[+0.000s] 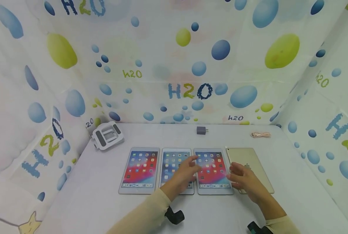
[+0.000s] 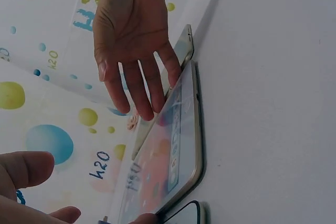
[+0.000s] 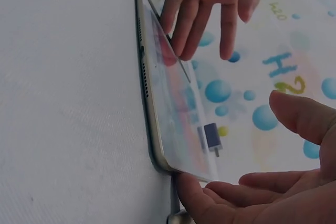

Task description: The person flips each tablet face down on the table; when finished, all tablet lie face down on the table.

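Note:
Four tablets lie in a row on the white table (image 1: 103, 201). Three face up with lit screens: the left tablet (image 1: 139, 170), the second tablet (image 1: 171, 162) and the third tablet (image 1: 213, 172). A gold tablet (image 1: 251, 161) lies face down at the right end. My left hand (image 1: 191, 164) hovers with straight fingers over the seam between the second and third tablets. My right hand (image 1: 235, 172) is spread at the third tablet's right edge, partly over the gold one. The wrist views show the third tablet (image 2: 178, 145) (image 3: 168, 103) edge-on between both hands, fingertips touching its sides.
A white folding stand (image 1: 108, 135) sits at the back left. A grey charger plug (image 1: 201, 130) and a coiled pink cable (image 1: 260, 134) lie near the back wall. Bubble-print curtains enclose the table on three sides.

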A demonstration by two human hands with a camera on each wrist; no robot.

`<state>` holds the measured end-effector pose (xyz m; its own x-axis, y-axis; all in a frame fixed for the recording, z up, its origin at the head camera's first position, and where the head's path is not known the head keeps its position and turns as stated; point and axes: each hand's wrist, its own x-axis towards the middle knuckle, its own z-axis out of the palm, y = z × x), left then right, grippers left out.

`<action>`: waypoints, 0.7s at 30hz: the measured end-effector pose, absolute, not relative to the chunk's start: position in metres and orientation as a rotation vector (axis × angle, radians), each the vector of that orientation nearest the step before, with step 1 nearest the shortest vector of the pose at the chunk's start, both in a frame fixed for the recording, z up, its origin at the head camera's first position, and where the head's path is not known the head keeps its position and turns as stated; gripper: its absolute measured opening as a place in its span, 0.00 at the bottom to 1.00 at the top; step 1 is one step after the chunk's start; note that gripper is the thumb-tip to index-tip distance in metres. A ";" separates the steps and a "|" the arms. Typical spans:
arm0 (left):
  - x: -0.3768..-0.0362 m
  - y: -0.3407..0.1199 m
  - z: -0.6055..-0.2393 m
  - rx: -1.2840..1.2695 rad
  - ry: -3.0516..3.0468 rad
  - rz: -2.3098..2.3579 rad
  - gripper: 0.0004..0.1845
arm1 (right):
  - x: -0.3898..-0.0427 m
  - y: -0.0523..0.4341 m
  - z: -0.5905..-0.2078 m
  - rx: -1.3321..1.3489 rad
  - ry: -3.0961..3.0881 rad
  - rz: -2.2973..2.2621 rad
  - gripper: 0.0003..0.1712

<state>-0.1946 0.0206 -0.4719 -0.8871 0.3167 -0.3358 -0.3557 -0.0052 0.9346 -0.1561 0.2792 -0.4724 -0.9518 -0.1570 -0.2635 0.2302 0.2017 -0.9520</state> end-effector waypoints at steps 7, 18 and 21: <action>-0.189 0.022 -0.472 -0.048 1.748 1.986 0.34 | -0.160 0.279 -0.477 0.196 2.099 -1.926 0.43; -0.190 0.034 -0.468 0.049 1.764 1.947 0.36 | -0.153 0.261 -0.474 -0.028 1.724 -2.240 0.38; -0.193 0.035 -0.466 0.037 1.759 1.944 0.35 | -0.149 0.255 -0.471 -0.154 1.653 -2.230 0.42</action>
<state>-0.1925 0.0354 -0.4656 -0.8677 0.3858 -0.3136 -0.3504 -0.0272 0.9362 -0.1490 0.2554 -0.4712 -0.9295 -0.3473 -0.1243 0.2200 -0.2515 -0.9425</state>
